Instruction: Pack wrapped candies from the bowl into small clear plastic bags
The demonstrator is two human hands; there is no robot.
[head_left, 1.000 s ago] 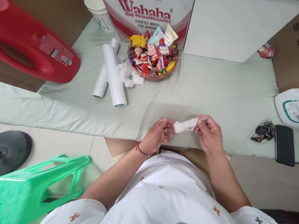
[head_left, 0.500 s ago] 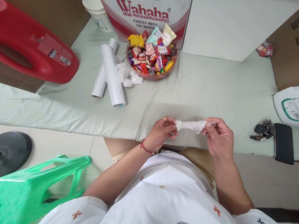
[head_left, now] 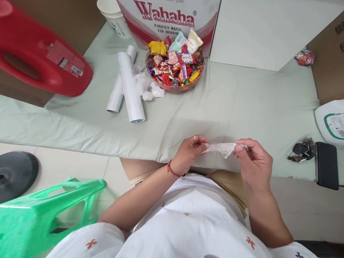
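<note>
A thin strip of crumpled, translucent white plastic film [head_left: 222, 148] is stretched between my hands, just above the front edge of the cloth-covered table [head_left: 252, 104]. My left hand [head_left: 192, 151] pinches its left end between thumb and fingers. At the other end, my right hand [head_left: 253, 162] grips the film, and a small bit sticks out past the thumb. Farther back lie two white rolls [head_left: 131, 89], one crossing over the other. Clumps of similar crumpled film [head_left: 153, 89] rest beside them.
A glass bowl of wrapped candies [head_left: 175, 88] stands before a Wahaha carton [head_left: 176, 9]. A red jug [head_left: 72, 56] and paper cups [head_left: 115, 15] are at left. Keys [head_left: 301, 150], a black phone [head_left: 327, 164] and a white jug [head_left: 341, 115] sit at right. A green stool [head_left: 16, 223] stands below.
My left hand has shifted slightly right, closer to my right hand. The rounded clump at the film's left end no longer shows, and the strip between my hands looks shorter.
</note>
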